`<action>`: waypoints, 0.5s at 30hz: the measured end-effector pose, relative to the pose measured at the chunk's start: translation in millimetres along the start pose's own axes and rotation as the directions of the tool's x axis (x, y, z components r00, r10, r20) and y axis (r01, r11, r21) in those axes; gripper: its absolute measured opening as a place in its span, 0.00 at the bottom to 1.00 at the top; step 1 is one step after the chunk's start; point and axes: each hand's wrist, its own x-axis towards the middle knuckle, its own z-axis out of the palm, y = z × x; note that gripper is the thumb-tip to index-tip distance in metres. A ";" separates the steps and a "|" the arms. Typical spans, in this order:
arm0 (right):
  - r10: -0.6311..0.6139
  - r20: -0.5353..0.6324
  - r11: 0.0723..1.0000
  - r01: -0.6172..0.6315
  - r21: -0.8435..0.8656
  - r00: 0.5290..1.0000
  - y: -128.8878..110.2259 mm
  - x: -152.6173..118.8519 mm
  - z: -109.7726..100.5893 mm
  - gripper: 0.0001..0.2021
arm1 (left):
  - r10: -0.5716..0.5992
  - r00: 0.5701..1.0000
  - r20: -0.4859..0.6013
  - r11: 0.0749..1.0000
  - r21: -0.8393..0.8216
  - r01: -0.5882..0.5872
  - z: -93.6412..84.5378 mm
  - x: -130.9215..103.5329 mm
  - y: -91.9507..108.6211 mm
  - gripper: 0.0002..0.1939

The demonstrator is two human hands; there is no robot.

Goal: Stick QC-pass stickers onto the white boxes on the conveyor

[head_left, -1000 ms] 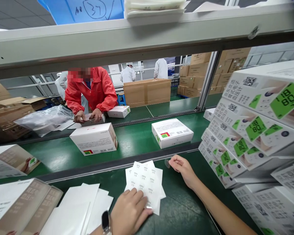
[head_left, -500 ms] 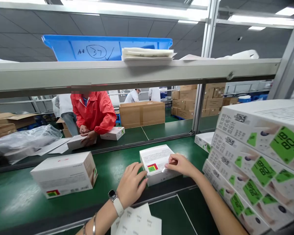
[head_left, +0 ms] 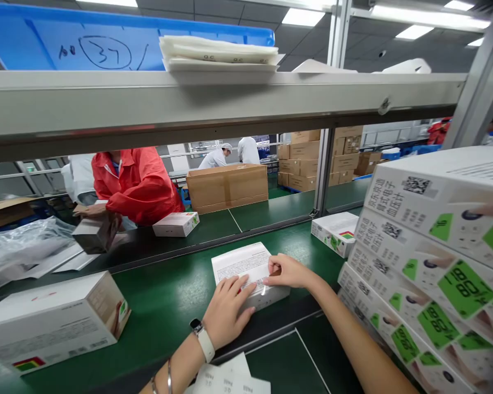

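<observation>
A white printed box [head_left: 246, 262] lies on the green belt in front of me. My left hand [head_left: 229, 312] rests on its near left edge, fingers spread, partly covering the coloured label. At the box's near right edge, my right hand [head_left: 285, 272] pinches a small clear piece, seemingly a sticker or tape, against the top. Sheets of printed white labels [head_left: 232, 380] lie below my left wrist.
Stacked white boxes [head_left: 419, 262] rise at the right, with a flat box [head_left: 336, 232] behind. A larger white box [head_left: 61, 320] sits left. Across the belt, a person in a red jacket [head_left: 135, 183] handles a box. A metal shelf [head_left: 213, 104] spans overhead.
My left hand has moved onto the box's top, over the coloured label. The view has shifted, and the person in red has lifted and tilted a box.
</observation>
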 end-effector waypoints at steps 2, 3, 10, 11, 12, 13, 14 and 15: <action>-0.022 0.013 1.000 0.022 -0.022 1.000 -3.8 2.9 4.0 0.14 | 0.004 1.000 0.006 1.000 0.010 -0.004 -1.2 -3.1 -2.1 0.24; -0.034 0.016 0.999 0.035 -0.041 0.999 -6.1 4.1 6.5 0.14 | 0.007 1.000 0.010 1.000 0.018 -0.007 -1.9 -4.7 -3.2 0.25; -0.108 0.043 0.967 0.115 -0.226 0.993 -25.1 9.6 24.4 0.14 | 0.017 1.000 0.026 0.997 0.080 -0.019 -6.4 -20.7 -13.4 0.24; -0.108 0.034 0.960 0.114 -0.255 0.994 -26.3 9.7 24.2 0.13 | 0.019 0.999 0.027 0.996 0.082 -0.021 -7.6 -23.5 -15.5 0.24; -0.098 0.009 0.952 0.097 -0.291 0.995 -26.6 9.6 22.9 0.12 | 0.021 0.999 0.024 0.996 0.082 -0.023 -9.2 -26.1 -17.7 0.23; -0.078 -0.035 0.942 0.062 -0.330 0.996 -26.0 9.3 20.8 0.11 | 0.023 1.000 0.020 0.996 0.081 -0.024 -10.9 -28.2 -19.9 0.23; -0.051 -0.094 0.931 0.014 -0.364 0.994 -24.6 9.0 18.5 0.11 | 0.023 1.000 0.019 0.996 0.080 -0.025 -12.9 -29.7 -21.9 0.23; -0.026 -0.156 0.922 -0.037 -0.386 0.987 -22.6 8.8 16.7 0.10 | 0.023 1.000 0.022 0.996 0.081 -0.024 -14.8 -30.2 -23.9 0.23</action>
